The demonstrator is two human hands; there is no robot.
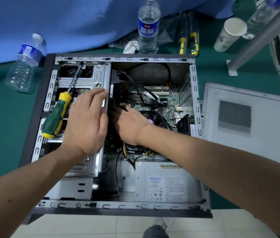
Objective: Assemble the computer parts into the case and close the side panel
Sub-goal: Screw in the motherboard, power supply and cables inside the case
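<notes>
- Your case (32,107) lies open on its side under both hands, and much is already in: the motherboard (153,98) sits just beyond your right hand (130,124), and the power supply (168,184) lies near your right forearm, its yellow and black cables running up toward the board.
- Your left hand (86,121) lies flat on the drive cage (82,76), fingers straight and reaching to the cage's vertical rail; it grips nothing.
- Your right hand reaches down into the gap beside that rail, at the board's near edge. Its fingers look extended, but the tips sink into shadow, so you cannot tell from here whether they pinch a connector or only feel for one.
- The screwdriver (56,115) rests loose on the cage just left of your left hand, shaft pointing away from you; neither hand holds it.
- By my reading you are mid-assembly, probably seating or cabling something between cage and board.
- The side panel (249,127) is off, lying flat well to the right of your right arm, so closing remains to be done.
- Hidden: your hands cover the cage's middle and the board's left edge, and your right palm partly covers the cooler fan. Whether every plug is seated, or any drive is mounted, cannot be made out.
</notes>
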